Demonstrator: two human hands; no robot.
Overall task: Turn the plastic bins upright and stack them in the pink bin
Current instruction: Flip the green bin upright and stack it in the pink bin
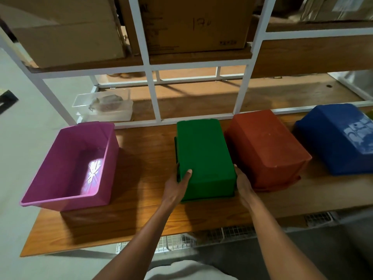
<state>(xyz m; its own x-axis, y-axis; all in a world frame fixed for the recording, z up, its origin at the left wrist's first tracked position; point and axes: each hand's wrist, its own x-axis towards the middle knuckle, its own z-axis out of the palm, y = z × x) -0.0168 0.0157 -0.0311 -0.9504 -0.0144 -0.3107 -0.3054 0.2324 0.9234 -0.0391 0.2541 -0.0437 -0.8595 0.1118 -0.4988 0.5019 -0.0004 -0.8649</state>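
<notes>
On the wooden shelf board [141,215] an upright pink bin [60,190] stands empty at the left. A green bin [203,154] lies upside down in the middle. My left hand [177,186] grips its near left corner, thumb on the bottom face. My right hand [243,184] presses against its near right side, between the green bin and a red bin [266,146] that also lies upside down. A blue bin [341,138], upside down too, sits at the far right, partly cut off by the frame.
A white metal rack frame [153,98] rises right behind the bins. A clear plastic container [105,106] sits behind the pink bin. Cardboard boxes [193,23] fill the shelf above. The red bin nearly touches the green one.
</notes>
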